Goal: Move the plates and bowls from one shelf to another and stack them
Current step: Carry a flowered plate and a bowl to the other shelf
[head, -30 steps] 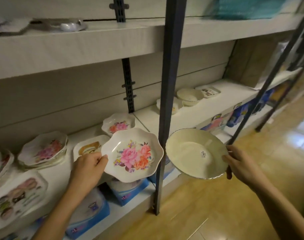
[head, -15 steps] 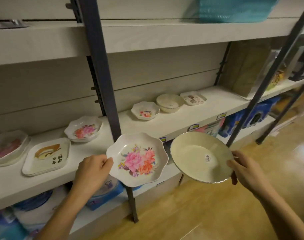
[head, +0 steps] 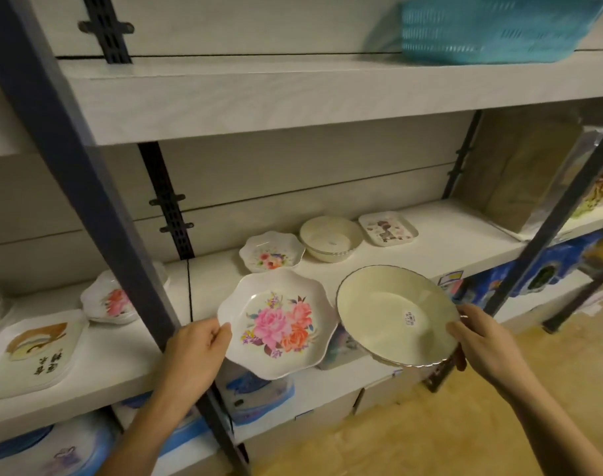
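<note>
Middle shelf (head: 447,235): white board, runs the width of the view, with an upper shelf (head: 293,97) above it. A dark upright post (head: 87,187) crosses the left foreground on a slant. Teal basket (head: 492,29) on the upper shelf, top right.

Cream plate (head: 389,310): round, dark-edged rim, held in the air in front of the middle shelf's front edge, tilted toward the camera. Right hand (head: 482,338) holds its right rim, thumb on the upper face, fingers curled beneath.

Floral plate (head: 276,324): scalloped, pink and orange roses, also in the air, just left of the cream plate. Rims very close; cannot tell if they touch. Left hand (head: 193,352) pinches its left rim, thumb on top.

On the middle shelf, behind the held plates: cream bowl (head: 329,237), with a small floral dish (head: 271,252) to its left and a rectangular tray (head: 387,229) to its right. Well to the left: square plate (head: 35,352) near the front edge; another floral dish (head: 111,300) partly hidden by the post.

Price sticker (head: 411,318) on the cream plate's face.
</note>
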`<state>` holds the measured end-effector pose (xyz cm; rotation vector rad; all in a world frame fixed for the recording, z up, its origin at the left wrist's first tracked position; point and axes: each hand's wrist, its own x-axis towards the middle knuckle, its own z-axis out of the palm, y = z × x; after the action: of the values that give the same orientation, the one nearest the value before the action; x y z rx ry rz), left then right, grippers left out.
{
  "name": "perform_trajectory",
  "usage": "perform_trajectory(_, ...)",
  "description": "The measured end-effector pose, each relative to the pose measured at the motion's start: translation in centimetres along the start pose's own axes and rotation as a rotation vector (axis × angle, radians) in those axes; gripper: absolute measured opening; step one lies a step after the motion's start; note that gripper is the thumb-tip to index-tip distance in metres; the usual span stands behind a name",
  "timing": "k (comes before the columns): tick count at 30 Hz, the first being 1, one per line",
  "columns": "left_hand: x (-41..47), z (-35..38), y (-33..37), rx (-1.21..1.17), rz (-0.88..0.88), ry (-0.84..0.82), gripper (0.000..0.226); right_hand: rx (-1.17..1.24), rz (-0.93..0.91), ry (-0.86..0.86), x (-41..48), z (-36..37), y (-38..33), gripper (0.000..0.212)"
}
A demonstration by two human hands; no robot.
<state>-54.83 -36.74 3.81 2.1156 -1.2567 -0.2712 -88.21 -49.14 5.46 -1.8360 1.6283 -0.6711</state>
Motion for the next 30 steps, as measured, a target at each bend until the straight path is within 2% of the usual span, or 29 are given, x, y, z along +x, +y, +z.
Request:
perform_trajectory(8,4.6,3.3,1.2,0.03,-0.131,0.073,0.048,0.011,-0.051,-0.107,8.9,-1.2,-0.4,0.024)
perform_trajectory(12,6.8,4.6,1.0,0.047,-0.223,0.115,0.039,-0.003,-0.07,-0.159,13.5,-1.1,-0.2,0.02)
perform_trajectory(18,9.9,6.8,1.8,0.054,-0.313,0.21,0.038,-0.013,-0.141,-0.224,20.9,0.1,0.6,0.015)
perform_trajectory(22,12.5,8.3,2.2,0.084,-0.364,0.231,0.035,0.02,-0.18,-0.269,24.2,0.9,0.8,0.019)
perform_trajectory(30,18.2,10.7,1.6,0.176,-0.434,0.145,0.032,0.047,-0.169,-0.331,26.7,1.4,1.1,0.022)
